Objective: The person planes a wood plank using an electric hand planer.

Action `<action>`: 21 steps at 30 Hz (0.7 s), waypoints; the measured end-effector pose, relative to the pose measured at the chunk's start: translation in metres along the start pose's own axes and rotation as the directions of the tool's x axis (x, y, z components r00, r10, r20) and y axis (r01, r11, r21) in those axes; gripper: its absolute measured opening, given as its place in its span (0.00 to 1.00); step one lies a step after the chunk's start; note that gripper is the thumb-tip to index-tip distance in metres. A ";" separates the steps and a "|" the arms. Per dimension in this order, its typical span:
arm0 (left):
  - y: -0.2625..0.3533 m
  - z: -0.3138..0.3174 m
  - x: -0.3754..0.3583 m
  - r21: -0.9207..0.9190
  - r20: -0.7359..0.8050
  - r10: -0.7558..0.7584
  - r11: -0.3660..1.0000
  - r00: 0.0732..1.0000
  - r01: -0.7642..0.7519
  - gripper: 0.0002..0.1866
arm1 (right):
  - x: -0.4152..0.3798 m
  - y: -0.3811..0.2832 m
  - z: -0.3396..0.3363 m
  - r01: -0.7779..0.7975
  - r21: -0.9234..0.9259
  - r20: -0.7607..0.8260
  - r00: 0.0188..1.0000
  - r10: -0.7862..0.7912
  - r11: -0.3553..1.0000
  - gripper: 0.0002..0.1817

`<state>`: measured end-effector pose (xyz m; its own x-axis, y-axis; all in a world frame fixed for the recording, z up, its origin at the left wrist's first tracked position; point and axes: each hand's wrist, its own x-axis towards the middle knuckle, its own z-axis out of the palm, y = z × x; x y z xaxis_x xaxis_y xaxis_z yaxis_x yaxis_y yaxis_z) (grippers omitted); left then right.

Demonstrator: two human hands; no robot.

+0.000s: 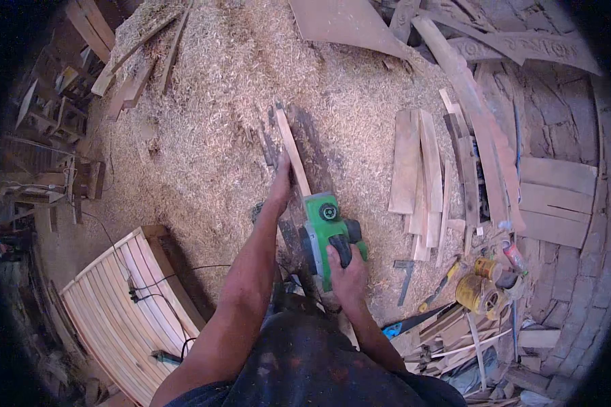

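My right hand (348, 277) is wrapped round the black handle of a green electric planer (317, 220). Under the planer's front end runs a narrow wooden strip (291, 146), which lies lengthwise on a dark, worn wooden bench (313, 146). Along the left side of the strip, ahead of the planer, rests my left hand (282, 182); its fingers point forward and are partly hidden, so their grip cannot be made out.
Wood shavings (204, 136) cover the floor. Boards (406, 163) lie at right, near a metal square (405, 281), a handsaw (404, 327) and a yellow container (474, 293). A slatted wooden panel (108, 292) with a black cord stands at lower left.
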<state>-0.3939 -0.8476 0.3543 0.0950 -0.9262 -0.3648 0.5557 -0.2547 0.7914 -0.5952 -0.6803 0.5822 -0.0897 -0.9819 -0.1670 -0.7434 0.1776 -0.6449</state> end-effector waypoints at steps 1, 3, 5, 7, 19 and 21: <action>-0.006 -0.009 0.004 -0.026 0.008 -0.005 1.000 1.000 0.005 0.48 | 0.005 -0.006 0.003 0.007 0.008 -0.015 1.000 -0.007 1.000 0.29; 0.005 -0.012 -0.012 -0.077 0.020 -0.016 0.997 1.000 0.017 0.48 | 0.018 -0.017 0.009 0.019 -0.026 -0.022 1.000 -0.019 0.999 0.29; 0.014 -0.010 -0.016 -0.157 -0.003 -0.024 0.987 1.000 0.024 0.47 | 0.033 -0.027 0.015 0.033 -0.106 -0.006 0.999 -0.034 0.994 0.28; 0.018 -0.012 -0.019 -0.211 -0.022 -0.055 0.976 0.998 0.049 0.48 | 0.045 -0.037 0.022 0.052 -0.037 -0.012 0.999 -0.052 0.998 0.29; 0.013 -0.024 -0.016 -0.399 0.072 -0.126 0.906 0.989 0.144 0.45 | 0.143 -0.102 0.063 0.209 -0.016 -0.044 0.977 -0.210 0.978 0.30; 0.012 -0.026 -0.014 -0.417 0.063 -0.092 0.902 0.994 0.109 0.43 | 0.170 -0.112 0.078 0.226 0.001 -0.050 0.973 -0.225 0.974 0.30</action>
<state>-0.3669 -0.8305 0.3564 -0.0083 -0.9146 -0.4043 0.8564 -0.2152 0.4693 -0.4752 -0.8619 0.5683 0.0475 -0.9987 0.0199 -0.7437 -0.0486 -0.6667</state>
